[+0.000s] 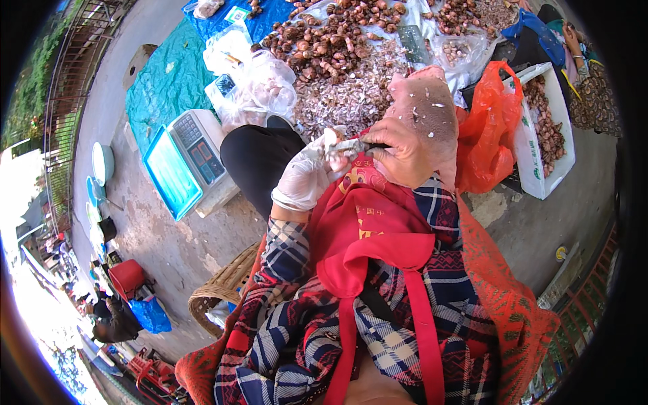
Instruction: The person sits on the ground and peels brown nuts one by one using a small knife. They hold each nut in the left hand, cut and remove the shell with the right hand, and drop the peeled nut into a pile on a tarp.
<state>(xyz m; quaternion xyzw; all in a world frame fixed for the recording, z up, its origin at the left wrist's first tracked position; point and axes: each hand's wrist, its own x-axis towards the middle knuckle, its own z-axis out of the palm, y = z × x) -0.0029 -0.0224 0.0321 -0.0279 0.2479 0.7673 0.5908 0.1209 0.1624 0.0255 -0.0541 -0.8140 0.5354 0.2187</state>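
Observation:
My left hand, in a thin white glove, grips a small pale peeled taro corm, partly hidden by the fingers. My bare right hand holds a small knife by its dark handle. The knife's grey blade lies across the corm, over the gloved fingers. Both hands are above the red apron on my lap. Just beyond them spreads a heap of taro peelings, with a pile of unpeeled brown taro corms behind it. A soiled pink cloth covers my right knee.
A digital scale with a blue tray stands at left, near plastic bags of peeled corms. At right are a red plastic bag and a white foam box of corms. Another person's hand shows beyond; a wicker basket sits behind left.

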